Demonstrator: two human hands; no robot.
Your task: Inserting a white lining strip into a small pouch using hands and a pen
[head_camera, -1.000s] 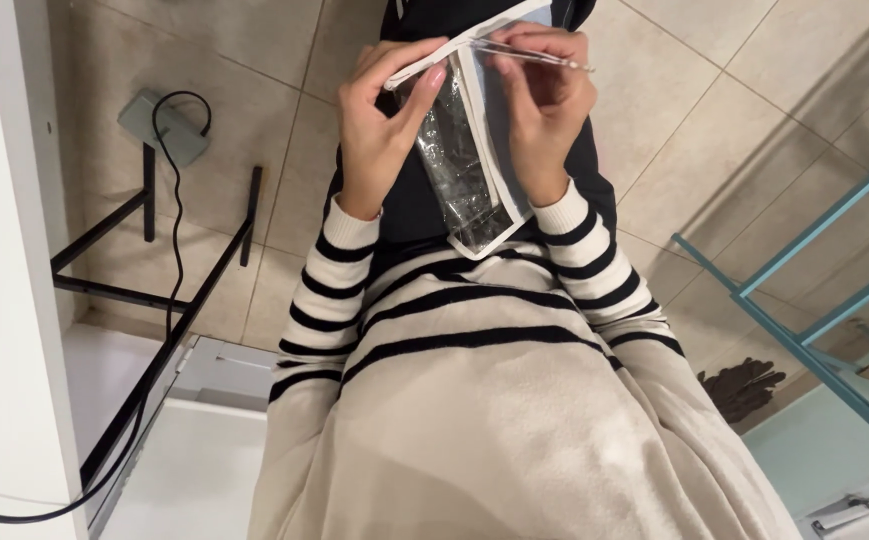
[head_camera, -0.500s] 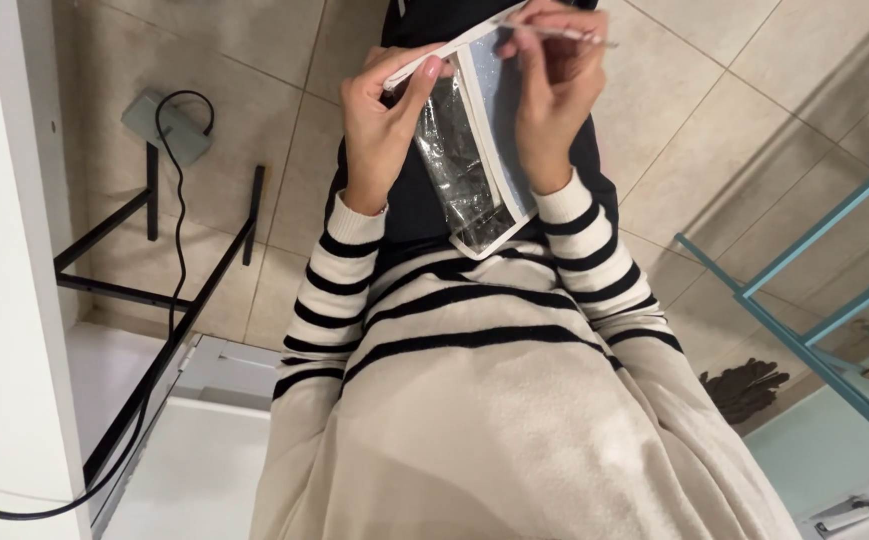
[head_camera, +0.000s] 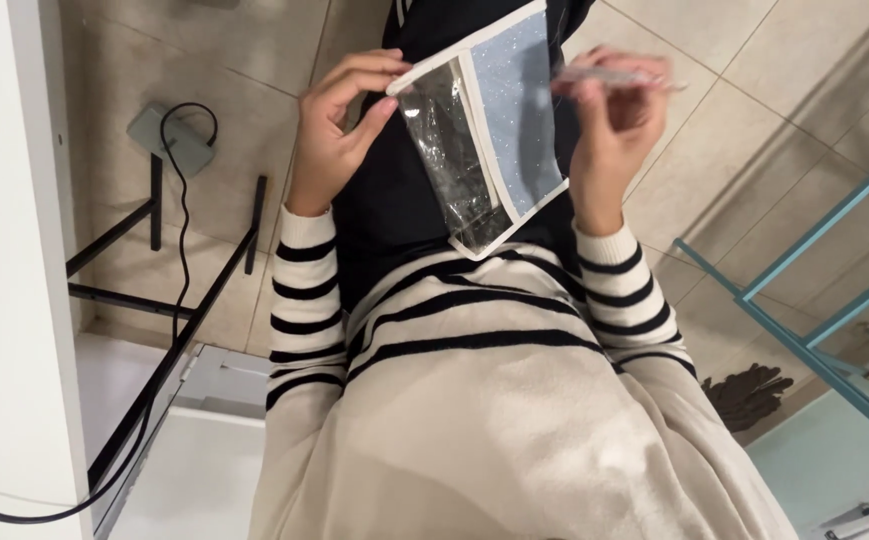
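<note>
Pouch (head_camera: 499, 130) slants, long axis running upper-left to lower-right.

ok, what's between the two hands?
In the head view, the pouch spans the gap: the left hand pinches its clear corner, while the right hand holds a thin clear item beside its blue panel.

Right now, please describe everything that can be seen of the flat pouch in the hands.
The pouch is flat and roughly rectangular, with a white border all around. One panel is clear shiny plastic; the other is pale blue with a fine sparkle. It hangs tilted in front of the person's dark clothing, above the tiled floor. The left hand pinches its upper corner at the clear side. The right hand is beside the blue panel and holds a thin, blurred item; whether it touches the pouch is unclear.
</note>
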